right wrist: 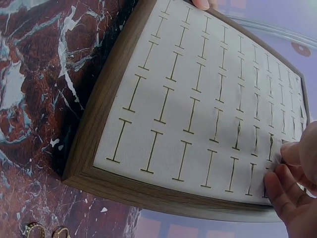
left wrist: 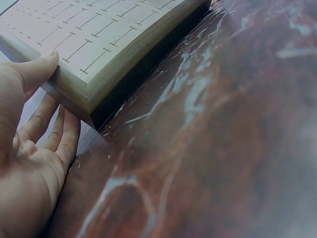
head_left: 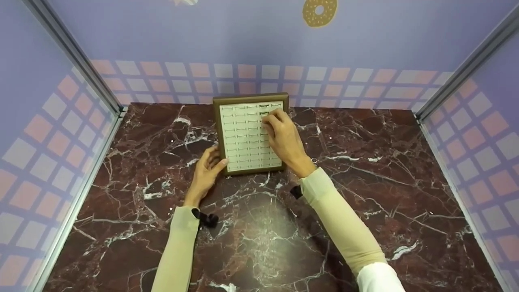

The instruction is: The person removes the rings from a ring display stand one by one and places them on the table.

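A ring display tray (head_left: 251,138) with a wooden frame and a white slotted pad leans tilted on the dark marbled table. My left hand (head_left: 206,172) holds its lower left corner, the thumb (left wrist: 42,69) on the front of the frame and the fingers behind the edge. Up at the right-hand columns, my right hand (head_left: 286,136) has its bent fingertips on the pad, thumb and fingers close together over a slot. I cannot tell whether a small thing is between them. Two slots (head_left: 264,106) near the top right gape wider than the others.
Two small gold rings (right wrist: 34,230) lie on the table beside the tray, at the bottom left of the right wrist view. Purple walls with pink and white checks (head_left: 247,71) enclose the table at the back and both sides. White specks dot the marbled surface.
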The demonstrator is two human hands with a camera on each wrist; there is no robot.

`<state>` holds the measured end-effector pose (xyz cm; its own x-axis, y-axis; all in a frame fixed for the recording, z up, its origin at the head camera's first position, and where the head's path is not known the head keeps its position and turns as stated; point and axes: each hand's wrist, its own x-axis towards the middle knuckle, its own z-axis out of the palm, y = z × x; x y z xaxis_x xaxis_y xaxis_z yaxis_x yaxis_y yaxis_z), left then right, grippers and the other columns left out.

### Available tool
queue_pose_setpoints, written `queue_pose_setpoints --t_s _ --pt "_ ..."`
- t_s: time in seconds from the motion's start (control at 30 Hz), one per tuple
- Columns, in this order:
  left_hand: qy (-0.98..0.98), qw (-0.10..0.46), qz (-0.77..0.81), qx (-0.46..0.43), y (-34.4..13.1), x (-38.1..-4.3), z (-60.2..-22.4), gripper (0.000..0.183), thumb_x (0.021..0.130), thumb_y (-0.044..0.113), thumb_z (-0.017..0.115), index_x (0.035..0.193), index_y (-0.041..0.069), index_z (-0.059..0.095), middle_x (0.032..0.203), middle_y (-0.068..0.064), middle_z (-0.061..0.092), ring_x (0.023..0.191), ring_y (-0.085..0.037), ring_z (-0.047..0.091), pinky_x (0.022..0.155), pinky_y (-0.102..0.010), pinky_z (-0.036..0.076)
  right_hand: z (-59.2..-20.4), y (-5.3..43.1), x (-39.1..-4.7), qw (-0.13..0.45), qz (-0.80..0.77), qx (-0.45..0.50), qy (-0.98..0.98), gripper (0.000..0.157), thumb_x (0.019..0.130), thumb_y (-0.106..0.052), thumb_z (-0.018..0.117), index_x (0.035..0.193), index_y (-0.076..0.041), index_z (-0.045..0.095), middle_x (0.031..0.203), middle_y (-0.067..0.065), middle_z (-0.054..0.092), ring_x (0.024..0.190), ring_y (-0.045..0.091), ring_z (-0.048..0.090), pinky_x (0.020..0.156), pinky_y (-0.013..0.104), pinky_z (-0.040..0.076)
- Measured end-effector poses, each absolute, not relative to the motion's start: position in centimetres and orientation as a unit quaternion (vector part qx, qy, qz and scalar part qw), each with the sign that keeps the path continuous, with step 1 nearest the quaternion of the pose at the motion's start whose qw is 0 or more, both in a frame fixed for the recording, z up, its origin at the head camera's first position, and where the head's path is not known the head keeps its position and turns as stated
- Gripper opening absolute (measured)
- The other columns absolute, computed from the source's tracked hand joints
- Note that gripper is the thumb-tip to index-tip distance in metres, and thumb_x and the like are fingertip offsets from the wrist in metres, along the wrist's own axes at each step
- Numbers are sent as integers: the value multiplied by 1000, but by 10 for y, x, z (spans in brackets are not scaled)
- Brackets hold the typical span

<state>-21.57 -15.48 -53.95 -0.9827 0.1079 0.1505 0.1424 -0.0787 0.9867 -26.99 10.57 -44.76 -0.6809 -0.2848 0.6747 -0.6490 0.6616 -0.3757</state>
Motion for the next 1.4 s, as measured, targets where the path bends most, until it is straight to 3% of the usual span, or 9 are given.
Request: queue_pose_setpoints --t_s 0.33,0.57,0.97,1.4 --pt "-678 20 -726 -110 -154 -217 -541 57 94 2 69 144 -8 43 132 -27 56 121 -31 56 110 -46 41 -447 108 -268 285 313 273 -864 11 96 2 61 103 -2 69 107 10 59 97 23 62 89 28 54" --pt "-674 16 -732 -99 -154 -219 -545 55 93 4 70 142 -4 46 133 -25 56 124 -35 53 112 -46 39 -448 110 -265 295 328 286 -851 7 97 1 61 97 -2 67 104 11 60 95 23 63 85 30 55" --pt "-667 8 -740 -88 -154 -217 -541 56 93 1 70 143 -6 45 133 -25 56 123 -28 55 115 -47 37 -447 116 -258 291 327 285 -853 8 93 4 65 98 0 70 106 11 60 95 24 64 88 30 55" --pt "-664 12 -741 -98 -154 -217 -542 55 93 0 68 142 -7 45 132 -25 56 124 -30 54 116 -51 34 -455 128 -251 307 340 301 -836 5 92 3 68 94 0 72 103 11 62 93 22 63 84 29 55"
